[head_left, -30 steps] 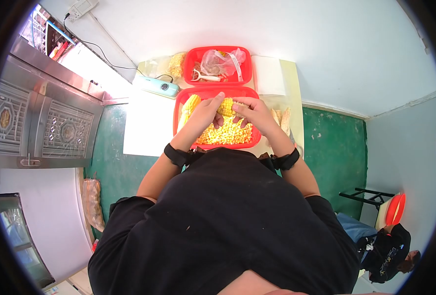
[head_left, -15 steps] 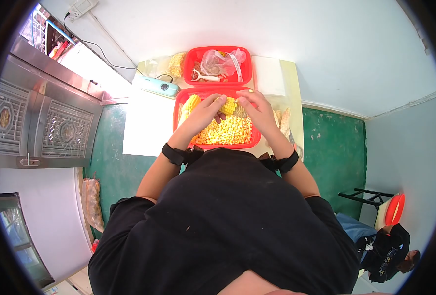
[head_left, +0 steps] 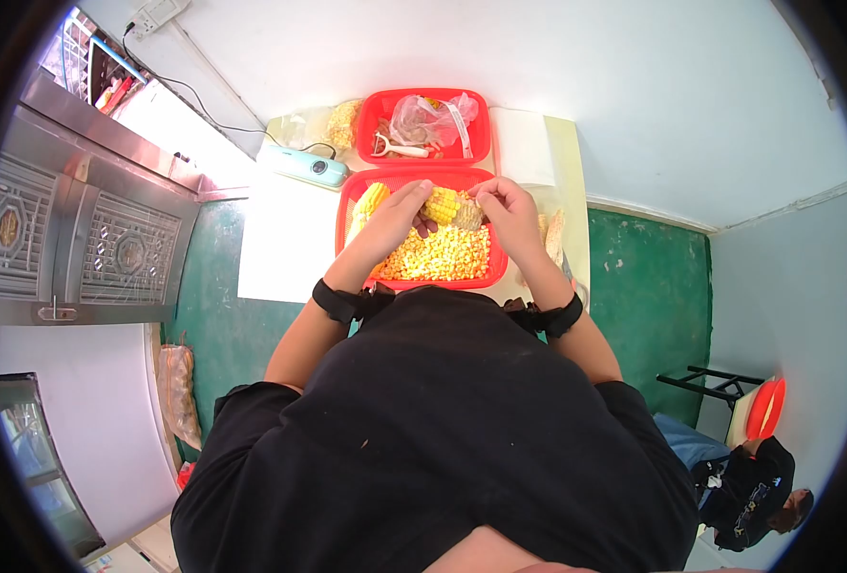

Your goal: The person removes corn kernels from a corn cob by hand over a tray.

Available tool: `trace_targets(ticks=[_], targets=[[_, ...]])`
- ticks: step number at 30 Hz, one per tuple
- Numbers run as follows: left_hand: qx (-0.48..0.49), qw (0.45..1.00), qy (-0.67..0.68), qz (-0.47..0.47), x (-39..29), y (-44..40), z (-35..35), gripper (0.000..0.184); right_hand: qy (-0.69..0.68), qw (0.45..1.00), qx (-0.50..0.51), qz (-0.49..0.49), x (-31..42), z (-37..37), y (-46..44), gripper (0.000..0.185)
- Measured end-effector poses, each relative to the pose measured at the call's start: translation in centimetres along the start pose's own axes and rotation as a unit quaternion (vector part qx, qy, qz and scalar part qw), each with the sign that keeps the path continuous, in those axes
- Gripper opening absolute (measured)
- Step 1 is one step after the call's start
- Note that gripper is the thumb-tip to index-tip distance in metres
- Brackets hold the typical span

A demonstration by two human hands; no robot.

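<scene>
My left hand (head_left: 400,218) is closed around one end of a corn cob (head_left: 445,206), low over a red basket (head_left: 341,229). Yellow kernels still cover the left part of the cob, and its right end is bare and pale. At that bare end my right hand (head_left: 509,212) is curled, thumb and fingertips pinched together against the cob. Loose corn kernels (head_left: 438,256) fill much of the basket below my hands. Whole yellow corn (head_left: 372,202) leans at the basket's left side.
Behind stands another red basket (head_left: 362,129) with a white peeler (head_left: 400,149) and a plastic bag (head_left: 422,120). A teal device (head_left: 309,168) with a cord lies left. Stripped cobs (head_left: 555,234) lie at right. A person (head_left: 753,492) is at the lower right.
My right hand has drawn back slightly right, its fingers curling in from a more stretched pose. More of the cob's bare end shows. My left hand stays nearly in place.
</scene>
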State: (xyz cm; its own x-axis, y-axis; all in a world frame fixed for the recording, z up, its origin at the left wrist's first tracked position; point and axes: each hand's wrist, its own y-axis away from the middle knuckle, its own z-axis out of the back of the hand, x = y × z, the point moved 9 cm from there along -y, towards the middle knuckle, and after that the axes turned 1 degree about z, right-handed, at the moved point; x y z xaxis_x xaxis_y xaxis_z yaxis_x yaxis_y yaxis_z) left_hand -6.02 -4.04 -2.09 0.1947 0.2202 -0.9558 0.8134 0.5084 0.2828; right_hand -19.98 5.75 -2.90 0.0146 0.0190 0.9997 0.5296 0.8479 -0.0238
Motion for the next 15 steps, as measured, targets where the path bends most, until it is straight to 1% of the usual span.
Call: trace_targets(ticks=[2, 5, 8, 11, 15], targets=[[0.002, 1.000, -0.007, -0.001, -0.1, -0.1, 0.2, 0.045, -0.012, 1.000, -0.006, -0.012, -0.2, 0.3, -0.2, 0.009], [0.000, 1.000, -0.009, -0.003, -0.1, -0.1, 0.4, 0.044, -0.078, 0.996, 0.039, 0.000, 0.7, -0.6, -0.1, 0.016], [0.000, 1.000, -0.012, -0.005, -0.3, 0.0, 0.1, 0.042, -0.057, 0.993, 0.065, -0.080, 1.5, -2.1, 0.5, 0.023], [-0.002, 1.000, -0.019, 0.000, -0.7, 0.3, -0.3, 0.041, -0.052, 0.989, 0.097, -0.095, 1.5, -3.1, 1.0, 0.028], [0.002, 1.000, -0.014, 0.001, 0.0, -0.4, 0.1, 0.041, -0.039, 0.986, 0.112, -0.118, 0.1, -2.7, 0.3, 0.029]])
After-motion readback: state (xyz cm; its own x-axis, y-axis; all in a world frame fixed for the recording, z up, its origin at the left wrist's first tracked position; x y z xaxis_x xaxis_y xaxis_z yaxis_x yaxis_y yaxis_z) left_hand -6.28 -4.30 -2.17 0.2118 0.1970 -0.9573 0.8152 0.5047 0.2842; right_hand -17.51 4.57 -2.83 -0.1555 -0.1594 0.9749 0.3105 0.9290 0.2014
